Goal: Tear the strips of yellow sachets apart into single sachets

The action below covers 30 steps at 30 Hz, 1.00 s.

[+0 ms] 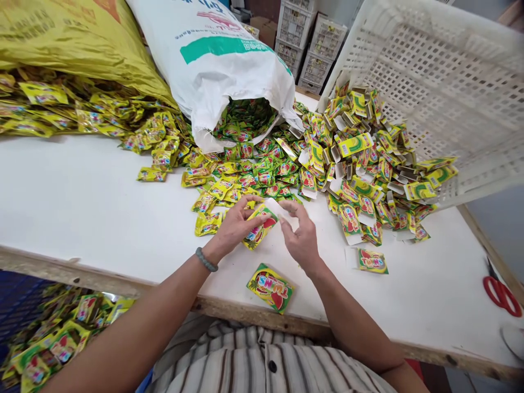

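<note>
A small yellow and green candy box [257, 228] with a watermelon print is gripped in my left hand [234, 228], thumb across its printed front. The white flap [273, 206] at its upper end stands up. My right hand [301, 232] has thumb and forefinger at that flap, pinching its edge. On the white table [102, 207] just below my hands lies another printed candy box [271, 287]. Beyond my hands are piled yellow candy packets [208, 222] and green candy packets [266, 177]. What is inside the held box is hidden.
Green packets spill from a white sack [237, 65]; yellow ones lie under a yellow sack [73, 43]. A tipped white crate [442, 82] spills small boxes [356, 144]. Red-handled scissors [501, 295] lie at right. A blue basket [20, 305] with boxes stands below the table's left edge.
</note>
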Each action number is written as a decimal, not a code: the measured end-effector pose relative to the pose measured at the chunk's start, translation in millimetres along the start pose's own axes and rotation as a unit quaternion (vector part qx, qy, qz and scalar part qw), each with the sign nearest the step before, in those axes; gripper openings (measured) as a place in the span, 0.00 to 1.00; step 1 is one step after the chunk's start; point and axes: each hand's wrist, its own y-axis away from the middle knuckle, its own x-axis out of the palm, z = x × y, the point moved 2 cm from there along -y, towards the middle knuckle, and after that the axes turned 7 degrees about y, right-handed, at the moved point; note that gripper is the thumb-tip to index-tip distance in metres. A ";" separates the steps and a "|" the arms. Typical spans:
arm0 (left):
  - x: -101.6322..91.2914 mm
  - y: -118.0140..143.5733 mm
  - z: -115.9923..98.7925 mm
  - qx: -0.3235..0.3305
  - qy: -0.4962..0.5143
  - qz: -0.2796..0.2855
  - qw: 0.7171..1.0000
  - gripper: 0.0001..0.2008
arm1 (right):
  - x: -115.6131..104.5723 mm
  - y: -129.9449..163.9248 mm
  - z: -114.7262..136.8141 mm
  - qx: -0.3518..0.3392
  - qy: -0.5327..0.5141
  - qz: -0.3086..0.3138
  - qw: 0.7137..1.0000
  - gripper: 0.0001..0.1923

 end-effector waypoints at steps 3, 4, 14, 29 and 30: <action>-1.4 1.6 -3.1 0.030 0.011 -0.032 0.999 0.32 | 5.1 0.1 -7.8 0.035 -0.024 -0.013 0.999 0.12; -1.6 2.1 -3.5 0.034 0.009 -0.027 0.999 0.31 | 8.4 0.6 -10.3 0.052 -0.059 0.010 0.997 0.13; 0.8 3.5 -0.7 0.006 -0.010 0.053 0.999 0.23 | 12.1 -0.1 -19.3 0.113 -0.184 0.107 0.970 0.17; -1.7 3.6 -1.3 0.005 0.003 -0.004 1.000 0.26 | 14.6 -0.4 -20.4 0.181 -0.212 0.045 0.959 0.12; -1.5 3.9 -1.8 0.002 0.001 0.000 1.000 0.26 | 13.7 -0.8 -20.9 0.193 -0.222 0.047 0.954 0.12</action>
